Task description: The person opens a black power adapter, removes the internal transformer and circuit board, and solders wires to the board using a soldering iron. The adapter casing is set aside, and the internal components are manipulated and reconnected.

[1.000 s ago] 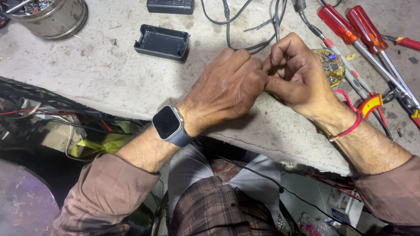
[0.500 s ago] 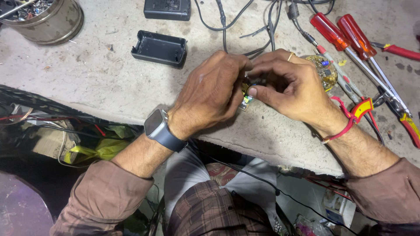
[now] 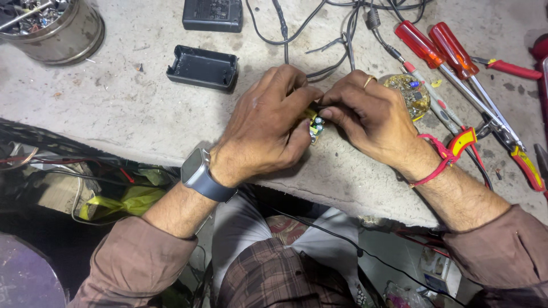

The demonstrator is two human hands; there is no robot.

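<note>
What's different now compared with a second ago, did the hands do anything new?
A second ago the left hand and right hand were pinched together, hiding what they held. Now they have parted a little, baring a small circuit board gripped between them. The black case half, screwdrivers and metal tin stayed put.

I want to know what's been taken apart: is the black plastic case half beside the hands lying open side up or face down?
Open side up: the black case half shows its hollow inside and rim walls, with nothing in it.
</note>
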